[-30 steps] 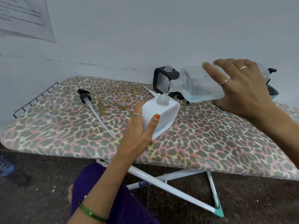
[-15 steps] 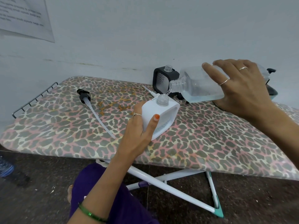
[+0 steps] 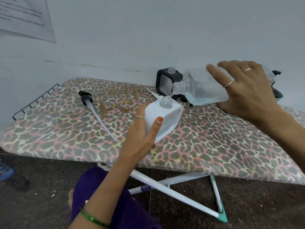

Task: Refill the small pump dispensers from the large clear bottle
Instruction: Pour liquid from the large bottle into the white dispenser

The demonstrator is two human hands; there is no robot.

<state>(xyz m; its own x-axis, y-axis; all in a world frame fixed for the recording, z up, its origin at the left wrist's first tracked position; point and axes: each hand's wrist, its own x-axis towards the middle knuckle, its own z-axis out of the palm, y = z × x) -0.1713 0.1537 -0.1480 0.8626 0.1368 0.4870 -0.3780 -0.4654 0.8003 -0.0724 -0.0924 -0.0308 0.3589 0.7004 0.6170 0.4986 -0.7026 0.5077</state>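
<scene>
My left hand grips a white square dispenser with its pump off, standing slightly tilted on the leopard-print ironing board. My right hand holds the large clear bottle tipped sideways, neck down to the left. A thin clear stream runs from its mouth into the white dispenser's open neck. Pale bluish liquid lies in the bottle's lower side. A black square dispenser, also without pump, stands behind near the wall.
A black pump head with a long white tube lies on the board to the left. Another white tube tip shows behind the white dispenser. A dark object with a teal rim sits behind my right hand. A wire rack edges the board's left end.
Almost nothing has moved; both hands keep their hold and the pouring goes on.
</scene>
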